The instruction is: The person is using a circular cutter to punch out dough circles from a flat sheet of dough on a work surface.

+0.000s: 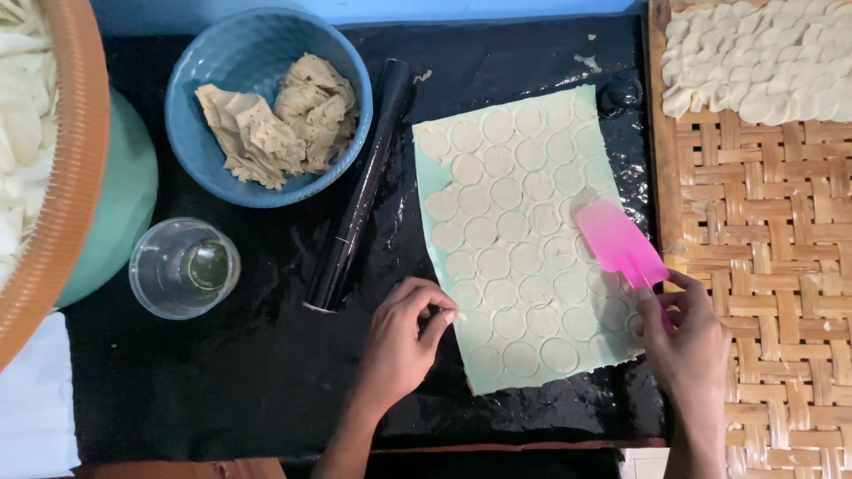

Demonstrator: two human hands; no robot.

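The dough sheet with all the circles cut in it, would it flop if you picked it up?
The dough sheet looks thin and lies flat, so probably floppy. Its cut circles could tear loose or drop out. It seems soft where the left hand pinches its edge.

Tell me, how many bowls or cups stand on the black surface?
2. The blue bowl with dough scraps stands at the upper left; the clear plastic cup stands below it, left of the black roller.
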